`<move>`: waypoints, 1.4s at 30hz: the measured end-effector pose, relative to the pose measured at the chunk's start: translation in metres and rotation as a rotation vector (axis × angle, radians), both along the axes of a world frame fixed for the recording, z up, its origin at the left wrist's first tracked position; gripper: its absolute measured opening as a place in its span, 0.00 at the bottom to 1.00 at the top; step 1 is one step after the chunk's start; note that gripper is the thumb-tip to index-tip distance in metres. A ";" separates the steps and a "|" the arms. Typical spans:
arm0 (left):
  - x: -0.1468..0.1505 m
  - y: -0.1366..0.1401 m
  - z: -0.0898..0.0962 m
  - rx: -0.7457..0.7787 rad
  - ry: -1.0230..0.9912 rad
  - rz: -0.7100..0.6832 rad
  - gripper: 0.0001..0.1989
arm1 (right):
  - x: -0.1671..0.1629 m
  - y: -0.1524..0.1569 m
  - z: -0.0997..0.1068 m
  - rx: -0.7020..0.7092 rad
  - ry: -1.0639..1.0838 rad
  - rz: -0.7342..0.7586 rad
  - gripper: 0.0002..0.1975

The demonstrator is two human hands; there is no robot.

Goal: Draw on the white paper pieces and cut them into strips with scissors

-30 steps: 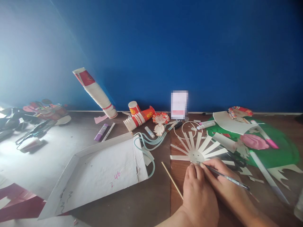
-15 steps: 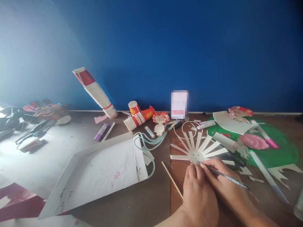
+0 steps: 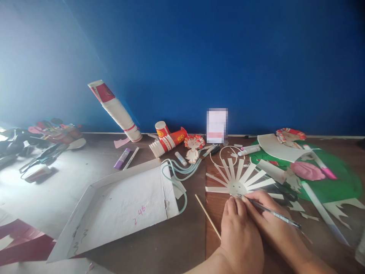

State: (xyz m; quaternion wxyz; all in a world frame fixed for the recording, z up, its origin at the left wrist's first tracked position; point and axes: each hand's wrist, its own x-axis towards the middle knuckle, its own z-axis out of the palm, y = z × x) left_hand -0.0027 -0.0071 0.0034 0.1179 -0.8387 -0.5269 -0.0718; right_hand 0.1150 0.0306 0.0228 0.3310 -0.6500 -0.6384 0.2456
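A white paper cup [image 3: 237,187], cut into strips that fan out, lies on the brown table with a small face drawn on its round base. My left hand [image 3: 241,236] is closed at the near edge of this cup, fingers pressed together on it; the fingertips are partly hidden. In my right hand [image 3: 269,213] a pen [image 3: 278,217] is gripped, its tip down on the round base just under the drawn eyes. Both hands touch side by side. Left of my left hand lies a thin wooden stick [image 3: 208,217].
A shallow white cardboard box lid [image 3: 122,213] lies to the left. Behind are stacked paper cups [image 3: 119,116], a glue stick [image 3: 180,158], a paper figure [image 3: 193,149] and a pale blue cord [image 3: 182,176]. Markers [image 3: 321,163], paper scraps and a green sheet [image 3: 339,167] lie right.
The view has shifted very slightly. Both hands, the pen and the cut cup hold practically the same place.
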 end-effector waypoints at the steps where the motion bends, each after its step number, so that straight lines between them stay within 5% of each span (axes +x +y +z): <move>1: 0.000 0.000 0.000 -0.006 0.002 0.001 0.25 | 0.000 0.000 0.000 0.003 0.000 0.001 0.14; 42: 0.000 -0.001 0.005 -0.028 0.014 0.002 0.26 | 0.000 -0.001 0.002 0.014 -0.014 0.014 0.13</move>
